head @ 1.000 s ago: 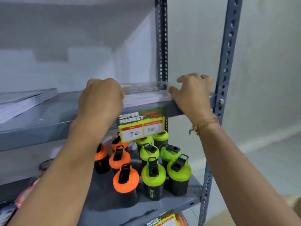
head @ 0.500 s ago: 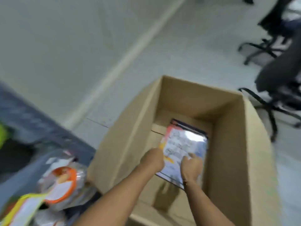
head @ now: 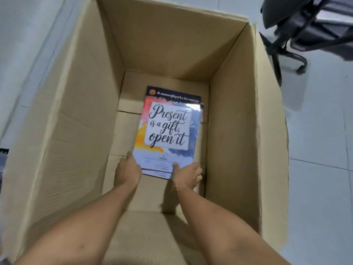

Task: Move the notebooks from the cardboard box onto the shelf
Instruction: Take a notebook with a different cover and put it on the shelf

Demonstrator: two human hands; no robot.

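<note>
change: since half a second ago the view is sitting much closer over the box, looking nearly straight down; both hands are still at the notebook's near edge, cover text now readable.
notebook [head: 168,131]: lying flat at the bottom of the cardboard box, toward its right wall; glossy cover reading "Present is a gift, open it", dark band with small script along the far edge, red, yellow and blue-grey splashes round a white panel. A second edge is peeking out along the far right side, so more may be lying under it; cannot tell how many.
left hand [head: 128,170]: reaching down to the near left corner, fingers curled against the cover's edge, a ring showing on one finger; whether the fingers are getting under the book, cannot tell.
right hand [head: 188,174]: sitting at the near right corner, thumb pressing on top of the cover, other fingers curling below the edge, pinching the corner; a thin bracelet [head: 178,186] is circling the wrist.
cardboard box [head: 63,131]: standing open on the pale tiled floor [head: 317,169], bottom flaps showing bare around the notebook.
office chair [head: 298,27]: black, blurred, standing on the floor beyond the box's far right corner.
</note>
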